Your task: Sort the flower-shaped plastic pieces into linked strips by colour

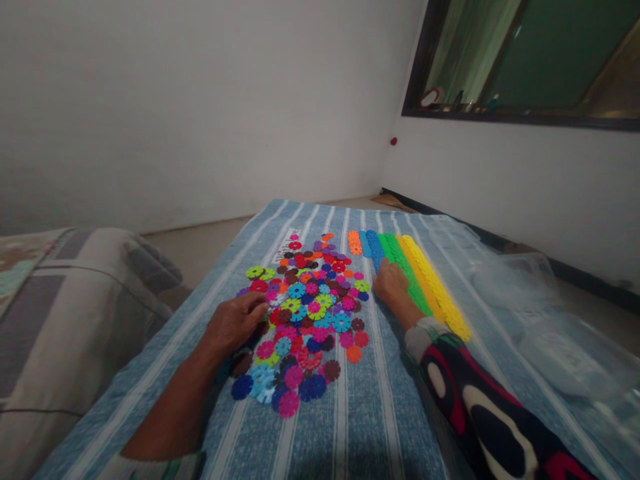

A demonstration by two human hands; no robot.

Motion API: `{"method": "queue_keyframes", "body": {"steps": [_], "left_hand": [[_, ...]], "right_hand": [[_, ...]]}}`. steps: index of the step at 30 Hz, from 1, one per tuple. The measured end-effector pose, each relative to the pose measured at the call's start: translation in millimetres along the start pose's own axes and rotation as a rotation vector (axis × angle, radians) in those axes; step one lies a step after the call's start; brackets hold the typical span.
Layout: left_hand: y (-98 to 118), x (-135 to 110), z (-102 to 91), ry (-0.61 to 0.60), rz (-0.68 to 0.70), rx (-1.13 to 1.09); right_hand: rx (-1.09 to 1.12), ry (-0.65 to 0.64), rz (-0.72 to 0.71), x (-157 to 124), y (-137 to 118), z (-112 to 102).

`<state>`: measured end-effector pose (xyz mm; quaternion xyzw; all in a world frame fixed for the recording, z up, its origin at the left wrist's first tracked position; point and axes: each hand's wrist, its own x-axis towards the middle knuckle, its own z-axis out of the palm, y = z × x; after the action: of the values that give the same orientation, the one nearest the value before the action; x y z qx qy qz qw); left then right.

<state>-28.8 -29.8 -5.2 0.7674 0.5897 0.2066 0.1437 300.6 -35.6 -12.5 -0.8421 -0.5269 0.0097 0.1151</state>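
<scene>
A big messy pile of bright flower-shaped discs [317, 308] lies around the middle of the table [350, 427], on a blue striped cloth. The left hand [234, 323] touches the pile's left side, the side that faces the table's left edge. Its fingers are bent, with the tips at the discs, but I can't tell if they pinch one.

The right hand [391, 283] is to the right of the pile, at the near end of the blue row [374, 247]. Its fingers curl in and seem to touch that row, but the tips are hidden, so I can't tell if they grip anything. Toward the far edge, a short orange row [355, 243] is left of the blue one. The green row [400, 257] and yellow row [440, 290] are on its right. See-through plastic boxes [560, 353] sit by the table's right edge.
</scene>
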Motion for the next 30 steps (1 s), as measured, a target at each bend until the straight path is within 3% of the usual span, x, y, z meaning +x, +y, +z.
{"method": "queue_keyframes", "body": {"steps": [8, 17, 25, 30], "left_hand": [[-3.0, 1.1, 0.7, -0.007, 0.012, 0.01], [-2.7, 3.5, 0.6, 0.004, -0.008, 0.008], [-4.2, 0.9, 0.2, 0.041, 0.02, -0.008], [-7.1, -7.3, -14.0, 0.092, -0.021, -0.032]], "right_hand": [[0.02, 0.001, 0.019, -3.0, -0.5, -5.8], [0.079, 0.03, 0.071, -31.8, 47.3, -21.6], [0.056, -0.005, -0.033, -58.6, 40.6, -1.8], [-0.062, -0.008, -0.119, -63.5, 36.6, 8.3]]}}
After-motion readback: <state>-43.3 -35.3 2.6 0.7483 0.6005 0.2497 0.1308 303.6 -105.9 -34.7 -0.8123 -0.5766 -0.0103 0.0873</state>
